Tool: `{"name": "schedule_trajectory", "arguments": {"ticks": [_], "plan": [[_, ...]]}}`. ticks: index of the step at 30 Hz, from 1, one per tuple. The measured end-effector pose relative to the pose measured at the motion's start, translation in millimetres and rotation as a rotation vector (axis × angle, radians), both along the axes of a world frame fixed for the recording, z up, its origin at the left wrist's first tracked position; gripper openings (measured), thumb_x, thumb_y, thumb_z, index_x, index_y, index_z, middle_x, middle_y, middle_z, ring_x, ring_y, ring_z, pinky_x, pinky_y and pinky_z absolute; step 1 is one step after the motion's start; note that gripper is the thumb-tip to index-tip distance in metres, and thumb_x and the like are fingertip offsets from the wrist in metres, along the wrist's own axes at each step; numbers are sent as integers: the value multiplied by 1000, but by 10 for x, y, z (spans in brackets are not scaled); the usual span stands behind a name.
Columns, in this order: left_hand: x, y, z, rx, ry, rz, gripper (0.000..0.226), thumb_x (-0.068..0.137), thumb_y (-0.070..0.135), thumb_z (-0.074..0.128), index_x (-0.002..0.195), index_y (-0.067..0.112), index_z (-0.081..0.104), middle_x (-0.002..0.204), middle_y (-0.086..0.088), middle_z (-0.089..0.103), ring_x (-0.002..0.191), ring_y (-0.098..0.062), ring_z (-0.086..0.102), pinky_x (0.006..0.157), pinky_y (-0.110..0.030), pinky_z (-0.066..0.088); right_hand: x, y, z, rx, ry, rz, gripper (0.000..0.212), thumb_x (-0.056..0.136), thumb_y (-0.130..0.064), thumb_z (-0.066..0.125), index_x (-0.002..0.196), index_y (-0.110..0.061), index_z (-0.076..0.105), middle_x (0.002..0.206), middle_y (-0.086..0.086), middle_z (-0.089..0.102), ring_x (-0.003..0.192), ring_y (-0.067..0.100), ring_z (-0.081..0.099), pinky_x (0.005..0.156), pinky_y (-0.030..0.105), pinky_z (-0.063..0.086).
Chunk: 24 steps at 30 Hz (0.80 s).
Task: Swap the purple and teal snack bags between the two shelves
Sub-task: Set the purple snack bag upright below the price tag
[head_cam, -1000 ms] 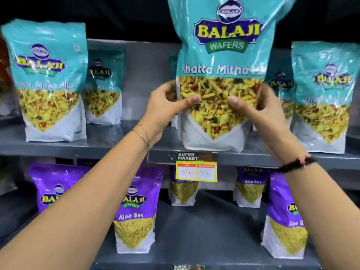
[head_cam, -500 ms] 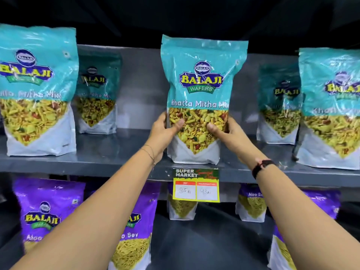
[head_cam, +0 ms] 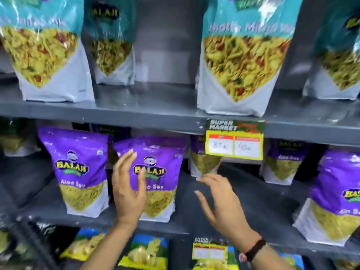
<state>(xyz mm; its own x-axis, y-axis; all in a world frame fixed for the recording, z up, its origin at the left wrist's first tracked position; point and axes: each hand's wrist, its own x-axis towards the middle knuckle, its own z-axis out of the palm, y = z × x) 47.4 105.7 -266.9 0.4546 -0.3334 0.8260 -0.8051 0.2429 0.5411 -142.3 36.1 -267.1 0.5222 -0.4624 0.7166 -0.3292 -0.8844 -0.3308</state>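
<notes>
Several teal snack bags stand on the upper shelf point(head_cam: 155, 112); the teal bag point(head_cam: 241, 61) right of centre stands upright at the shelf's front edge. Purple snack bags fill the lower shelf point(head_cam: 194, 221). One purple bag point(head_cam: 157, 172) stands in the middle, another purple bag point(head_cam: 81, 170) to its left. My left hand point(head_cam: 127, 191) is open in front of the middle purple bag's left side, fingers spread. My right hand point(head_cam: 220, 201) is open to that bag's right, over bare shelf, holding nothing.
A yellow price tag point(head_cam: 234, 142) hangs from the upper shelf's edge. More purple bags stand at the right point(head_cam: 335, 193) and at the back point(head_cam: 204, 156). Yellow and blue snack bags point(head_cam: 144, 252) sit on the shelf below.
Both hands let go of the teal bag, which now stands on the upper shelf. They dropped to the lower shelf, either side of the middle purple bag. The view tilted down.
</notes>
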Motion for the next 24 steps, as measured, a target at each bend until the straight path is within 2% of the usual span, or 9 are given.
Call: {"name": "schedule_trajectory", "arguments": {"ticks": [2, 4, 6, 9, 11, 13, 17, 22, 24], "plan": [[214, 36, -457, 229, 124, 22, 52, 79, 29, 44, 122, -1, 40, 124, -28, 48, 119, -24, 36, 106, -10, 18, 169, -134, -384, 235, 124, -37, 42, 86, -39, 46, 123, -21, 37, 125, -2, 47, 113, 11, 38, 96, 20, 33], [406, 17, -779, 471, 264, -10, 74, 70, 36, 45, 130, -3, 28, 135, -31, 38, 129, -31, 31, 111, -27, 19, 327, -270, -652, 487, 242, -16, 64, 84, -34, 56, 136, -16, 22, 145, 5, 32, 132, 14, 25, 103, 16, 19], [575, -56, -973, 683, 359, -95, 90, 65, 31, 61, 135, -1, 15, 145, -26, 26, 136, -34, 23, 112, -42, 18, 522, -407, -866, 684, 338, 30, 83, 80, -30, 64, 139, -11, 10, 152, 7, 16, 140, 20, 15, 110, 23, 14], [812, -199, -1092, 830, 475, -315, 118, 45, 37, 73, 138, 4, 7, 149, -18, 19, 139, -27, 16, 117, -45, 15, 787, -525, -1092, 845, 339, 90, 102, 65, -34, 75, 140, -11, 10, 150, 8, 23, 138, 19, 21, 111, 30, 23], [933, -254, -1156, 902, 526, -371, 124, 39, 43, 70, 138, 4, 5, 149, -15, 21, 138, -24, 18, 116, -45, 16, 898, -559, -1221, 884, 324, 90, 93, 64, -26, 78, 135, -11, 21, 140, 9, 40, 128, 17, 36, 99, 27, 35], [987, -273, -1200, 957, 576, -433, 119, 42, 37, 73, 137, 6, 8, 145, -11, 28, 135, -23, 25, 114, -44, 23, 968, -553, -1289, 920, 293, 80, 78, 67, -18, 76, 129, -13, 29, 131, 10, 50, 120, 21, 48, 88, 28, 42], [934, -330, -1251, 946, 616, -466, 69, 67, -9, 68, 124, 4, 31, 122, -12, 47, 119, -26, 46, 95, -33, 37, 1009, -530, -1332, 933, 179, 45, 68, 67, -14, 76, 123, -16, 39, 122, 9, 61, 112, 24, 55, 88, 34, 47], [734, -421, -1268, 868, 598, -440, 60, 59, -7, 74, 105, 15, 43, 111, -15, 58, 103, -23, 53, 98, -42, 41, 743, -601, -1282, 880, 208, -7, 70, 67, -20, 76, 126, -18, 38, 124, 8, 60, 114, 25, 53, 87, 31, 43], [568, -491, -1289, 862, 577, -444, 61, 53, 3, 78, 100, 21, 45, 107, -10, 59, 103, -23, 55, 98, -42, 43, 556, -658, -1246, 889, 230, -36, 67, 67, -21, 75, 124, -18, 39, 121, 6, 61, 111, 25, 54, 81, 26, 42]]}}
